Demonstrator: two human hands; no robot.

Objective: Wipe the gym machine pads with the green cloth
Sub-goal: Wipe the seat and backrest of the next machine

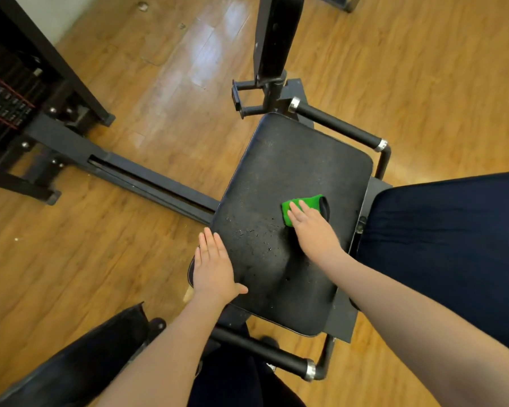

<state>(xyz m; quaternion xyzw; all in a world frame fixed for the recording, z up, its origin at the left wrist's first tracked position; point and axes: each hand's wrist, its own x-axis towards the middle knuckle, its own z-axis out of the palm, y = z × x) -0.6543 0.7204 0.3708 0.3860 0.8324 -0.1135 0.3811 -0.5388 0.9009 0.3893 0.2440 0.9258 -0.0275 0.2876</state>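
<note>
On the seat pad [279, 183], toward its right edge, green cloth [301, 207] pinned under flat, open fingers [294, 214] of right hand [315, 230], left hand [212, 267] splayed empty at left edge; likely to slide loose or smear droplets for want of grip.

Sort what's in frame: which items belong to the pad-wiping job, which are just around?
In the job:
- green cloth, pressed flat under the right hand
- black seat pad, speckled with droplets or debris
- left hand, flat on the pad's left edge

Just around:
- weight stack
- upright pad, untouched
- side handles
- wooden floor
</note>
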